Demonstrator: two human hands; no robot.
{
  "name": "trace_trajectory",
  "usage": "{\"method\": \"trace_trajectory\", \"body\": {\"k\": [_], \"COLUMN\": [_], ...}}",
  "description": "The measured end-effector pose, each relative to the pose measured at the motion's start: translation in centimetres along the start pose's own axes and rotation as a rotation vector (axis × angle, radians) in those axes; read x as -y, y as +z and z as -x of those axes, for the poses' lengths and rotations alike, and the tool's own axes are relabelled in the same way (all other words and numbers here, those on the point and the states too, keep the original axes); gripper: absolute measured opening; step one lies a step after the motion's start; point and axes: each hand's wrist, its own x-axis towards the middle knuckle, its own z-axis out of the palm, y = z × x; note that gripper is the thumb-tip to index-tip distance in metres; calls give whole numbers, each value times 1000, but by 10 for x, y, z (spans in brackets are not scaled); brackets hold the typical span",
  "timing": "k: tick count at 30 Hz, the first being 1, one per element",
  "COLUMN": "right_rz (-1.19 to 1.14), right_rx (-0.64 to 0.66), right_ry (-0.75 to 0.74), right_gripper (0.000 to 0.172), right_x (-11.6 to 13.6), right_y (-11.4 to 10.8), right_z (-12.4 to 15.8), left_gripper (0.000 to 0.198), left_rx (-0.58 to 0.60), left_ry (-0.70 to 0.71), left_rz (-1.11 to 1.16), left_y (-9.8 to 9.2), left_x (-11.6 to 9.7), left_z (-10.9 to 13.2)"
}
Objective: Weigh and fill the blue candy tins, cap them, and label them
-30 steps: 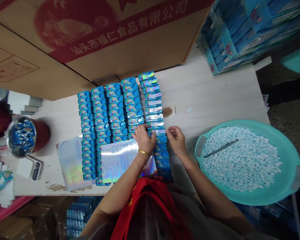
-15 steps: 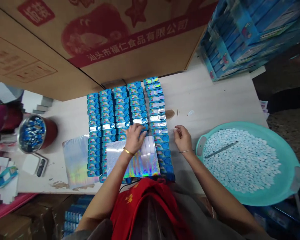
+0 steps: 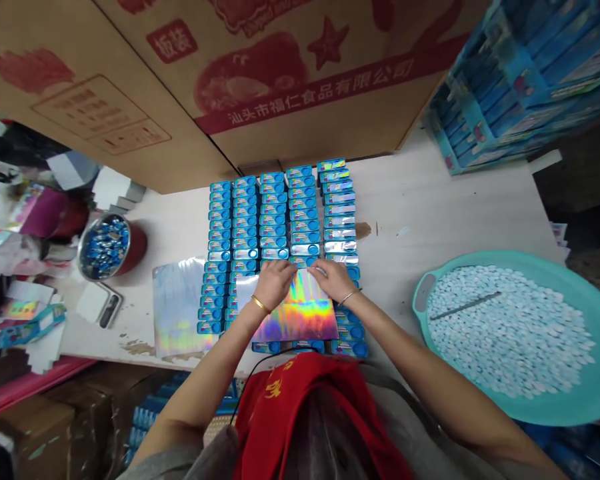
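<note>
A shiny rainbow-sheen sticker sheet [image 3: 295, 320] lies over the lower part of several columns of small blue boxes [image 3: 273, 220]. My left hand [image 3: 275, 283] rests on the sheet's upper edge, its fingers bent and closed on it. Across from it, my right hand [image 3: 334, 279] pinches at the same edge, thumb and fingers together. The fingertips of both hands nearly meet; any small strip between them is too small to make out. Narrow shiny strips lie across boxes in the rightmost column [image 3: 339, 207] and across one row further down.
On the right stands a turquoise basin [image 3: 423, 293] of pale small pieces with a dark stick on top. Another shiny sheet [image 3: 180, 307] lies left, near a pot of blue wrapped pieces [image 3: 105, 247] and a small scale [image 3: 111, 310]. Large cartons [image 3: 305, 127] wall the back; stacked blue display boxes [image 3: 500, 93] stand back right.
My right hand has moved left from beside the rightmost column to the sheet's upper edge, meeting my left hand. The whole view has shifted, so the table things appear further right.
</note>
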Motion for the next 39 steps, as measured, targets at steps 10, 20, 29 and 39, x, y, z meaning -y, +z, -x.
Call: {"method": "trace_trajectory", "body": {"k": [10, 20, 29, 39], "right_rz": [59, -65, -744, -189], "right_rx": [-28, -224, -323, -355], "right_ry": [107, 13, 344, 289], "right_gripper": [18, 31, 30, 27], "right_x": [-2, 12, 13, -43], "right_y": [10, -4, -25, -63], "right_z": [-7, 14, 62, 60], "left_gripper": [23, 16, 28, 11], "left_rx": [-107, -575, -470, -308], "left_ry": [40, -400, -550, -309], "left_rz": [-81, 903, 1432, 359], "left_y": [24, -14, 19, 43], "left_x": [-11, -58, -83, -101], "left_z": [29, 56, -7, -42]}}
